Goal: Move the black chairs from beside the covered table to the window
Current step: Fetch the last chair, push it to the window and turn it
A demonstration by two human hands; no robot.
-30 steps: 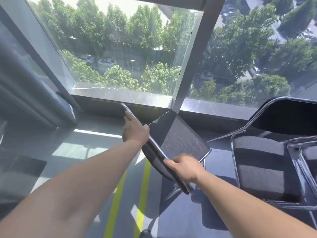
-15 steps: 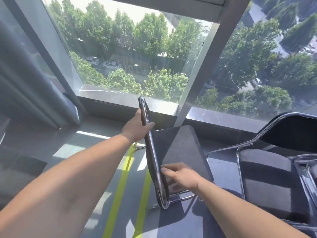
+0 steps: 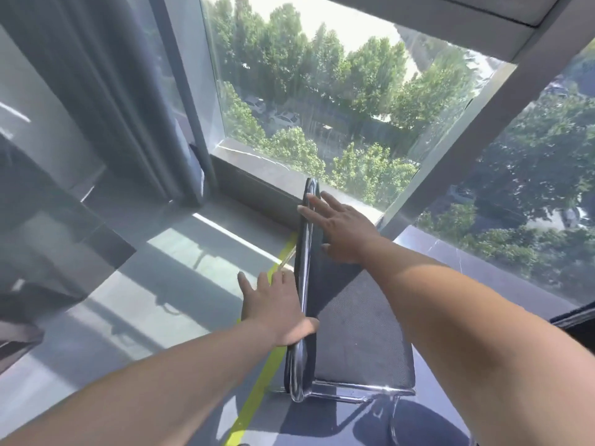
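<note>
A black chair [image 3: 357,326] with a chrome frame stands on the floor close to the window [image 3: 322,101], its padded seat to the right and its backrest seen edge-on from above. My left hand [image 3: 273,307] presses against the back of the backrest, thumb hooked over its top rim. My right hand [image 3: 338,230] lies flat on the far end of the backrest, fingers spread, fingertips touching the chrome rim. A dark corner of a second black chair [image 3: 576,315] shows at the right edge.
A low grey window sill [image 3: 257,175] runs right behind the chair, and a slanted window pillar [image 3: 450,149] rises to the right. Grey curtains [image 3: 106,91] hang at the left. A yellow line [image 3: 257,381] crosses the grey floor under the chair.
The chair has swung so its backrest points at the window and it stands on the floor. My right hand moved from the near end to the far end and opened flat; my left hand slid nearer.
</note>
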